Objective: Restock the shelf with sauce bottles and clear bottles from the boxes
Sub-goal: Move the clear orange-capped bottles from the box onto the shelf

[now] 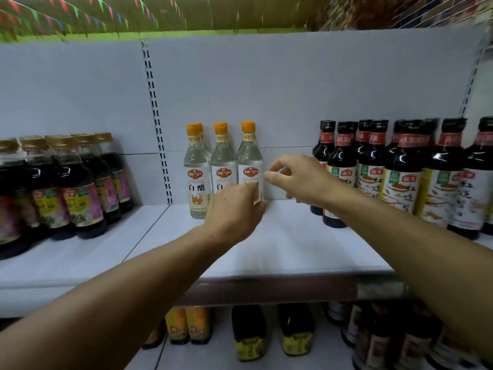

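Left hand [234,209] wraps rightmost white vinegar bottle [249,161], squaring row; right hand [298,180] loosely curled, empty, just right, steadying.

Even, cool overhead light on the white shelf [266,236]; soft arm shadows fall across it. Small glints on dark bottles [400,166] right of centre. Edges bowed, smeared; lower corners blurred.

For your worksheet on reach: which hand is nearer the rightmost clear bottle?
Left. The left hand touches the rightmost clear bottle low on its front; the right hand hovers just beside it, open.
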